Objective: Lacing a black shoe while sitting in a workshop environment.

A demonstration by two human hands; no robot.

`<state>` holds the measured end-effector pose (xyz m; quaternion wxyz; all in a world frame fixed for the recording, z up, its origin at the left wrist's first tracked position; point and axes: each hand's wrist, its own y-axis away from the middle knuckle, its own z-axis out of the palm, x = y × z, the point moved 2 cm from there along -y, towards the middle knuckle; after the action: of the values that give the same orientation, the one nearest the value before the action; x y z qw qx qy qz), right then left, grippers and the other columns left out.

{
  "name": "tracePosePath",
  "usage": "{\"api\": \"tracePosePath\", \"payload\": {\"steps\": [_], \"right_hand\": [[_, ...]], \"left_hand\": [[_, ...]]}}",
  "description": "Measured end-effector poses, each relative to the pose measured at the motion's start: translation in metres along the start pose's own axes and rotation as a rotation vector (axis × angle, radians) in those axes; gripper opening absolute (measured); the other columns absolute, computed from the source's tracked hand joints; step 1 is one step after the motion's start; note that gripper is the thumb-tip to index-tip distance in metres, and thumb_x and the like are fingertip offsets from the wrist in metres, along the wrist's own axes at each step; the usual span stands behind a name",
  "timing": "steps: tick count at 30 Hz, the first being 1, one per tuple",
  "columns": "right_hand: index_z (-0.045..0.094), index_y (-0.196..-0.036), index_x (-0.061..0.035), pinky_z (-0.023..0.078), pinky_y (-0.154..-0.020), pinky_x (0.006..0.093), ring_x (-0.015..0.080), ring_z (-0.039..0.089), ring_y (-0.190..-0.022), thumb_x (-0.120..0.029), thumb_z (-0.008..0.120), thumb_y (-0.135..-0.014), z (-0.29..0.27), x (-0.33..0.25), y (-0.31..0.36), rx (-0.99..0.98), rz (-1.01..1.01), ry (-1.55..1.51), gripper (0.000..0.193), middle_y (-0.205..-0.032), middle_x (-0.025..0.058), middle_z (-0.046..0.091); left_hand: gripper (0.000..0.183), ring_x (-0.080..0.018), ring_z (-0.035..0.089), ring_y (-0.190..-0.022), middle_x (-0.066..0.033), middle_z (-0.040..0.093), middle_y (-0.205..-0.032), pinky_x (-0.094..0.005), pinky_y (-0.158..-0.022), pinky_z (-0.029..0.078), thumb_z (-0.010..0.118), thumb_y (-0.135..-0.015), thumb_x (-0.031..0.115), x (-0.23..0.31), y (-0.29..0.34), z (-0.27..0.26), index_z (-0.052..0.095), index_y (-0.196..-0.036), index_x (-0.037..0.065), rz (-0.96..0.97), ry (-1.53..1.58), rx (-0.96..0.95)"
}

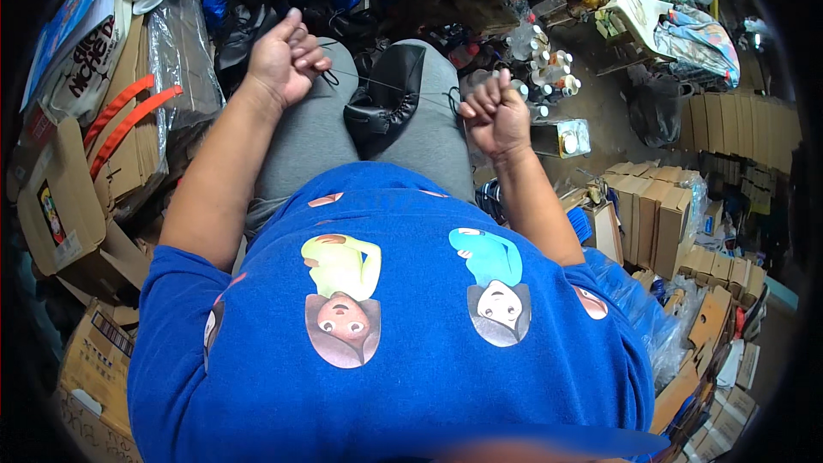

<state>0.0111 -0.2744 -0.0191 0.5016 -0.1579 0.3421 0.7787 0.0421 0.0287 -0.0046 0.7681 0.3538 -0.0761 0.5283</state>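
Observation:
A black leather shoe (387, 101) is held between my knees, with the grey trousers (313, 133) on either side of it. A thin dark thread (377, 83) runs across the shoe, pulled taut out to both sides. My left hand (287, 60) is closed round one end of the thread, with a dark loop hanging below the fingers. On the other side my right hand (497, 116) grips the opposite end, its fingers curled and another small loop beside them. Both hands are raised clear of the shoe. How the thread enters the shoe is too fine to make out.
Cardboard boxes (69, 206) and red straps (129, 120) stand at my left. Several bottles (540, 69) and a metal can (561, 139) are beyond my right hand. A white plastic chair (634, 4) with cloth stands far right. Stacked boxes (647, 210) line my right side.

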Motion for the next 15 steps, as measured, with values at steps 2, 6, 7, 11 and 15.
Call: {"api": "tracePosePath", "payload": {"steps": [2,6,7,11,15], "right_hand": [[0.034,-0.058,-0.0130,0.032,-0.055,0.0304,0.0124,0.022,-0.045,-0.040,0.038,-0.098,-0.004,-0.004,0.006,0.025,-0.018,0.034,0.048,-0.051,-0.0018,0.027],[0.039,-0.062,-0.0112,0.036,-0.058,0.0313,0.0133,0.028,-0.047,-0.039,0.040,-0.098,-0.018,-0.011,0.007,-0.109,-0.003,0.032,0.045,-0.055,-0.0004,0.033],[0.046,-0.069,-0.0085,0.040,-0.065,0.0347,0.0160,0.038,-0.053,-0.038,0.043,-0.097,-0.023,-0.012,0.010,-0.027,0.017,0.114,0.040,-0.064,0.0034,0.043],[0.045,-0.131,-0.0028,0.041,-0.097,0.0393,0.0282,0.053,-0.113,-0.022,0.059,-0.088,-0.078,-0.059,0.037,0.107,0.197,1.030,0.050,-0.129,0.0196,0.049],[0.042,-0.137,-0.0125,0.044,-0.087,0.0321,0.0162,0.051,-0.103,-0.017,0.069,-0.080,-0.039,-0.067,0.010,-0.035,-0.073,1.152,0.063,-0.118,0.0086,0.054]], "left_hand": [[0.047,-0.0113,0.025,-0.043,0.0029,0.025,-0.049,-0.0285,-0.055,0.030,0.044,-0.096,0.033,0.001,0.002,-0.004,0.031,-0.054,0.015,-0.008,0.013,0.044],[0.046,-0.0130,0.039,-0.045,-0.0004,0.038,-0.052,-0.0291,-0.059,0.037,0.047,-0.096,0.033,0.010,-0.002,-0.012,0.035,-0.056,0.014,-0.107,-0.033,-0.200],[0.043,-0.0164,0.049,-0.053,-0.0049,0.049,-0.062,-0.0311,-0.064,0.042,0.047,-0.096,0.034,0.015,-0.001,-0.021,0.039,-0.059,0.013,-0.045,-0.159,-0.052],[0.033,-0.0242,0.063,-0.085,-0.0144,0.064,-0.103,-0.0335,-0.078,0.049,0.049,-0.095,0.034,0.071,0.012,-0.065,0.062,-0.087,0.004,0.266,-1.110,0.211],[0.021,-0.0273,0.061,-0.090,-0.0115,0.062,-0.095,-0.0368,-0.082,0.047,0.064,-0.082,0.024,0.008,0.052,0.006,0.066,-0.093,0.006,0.810,-1.734,-0.139]]}}
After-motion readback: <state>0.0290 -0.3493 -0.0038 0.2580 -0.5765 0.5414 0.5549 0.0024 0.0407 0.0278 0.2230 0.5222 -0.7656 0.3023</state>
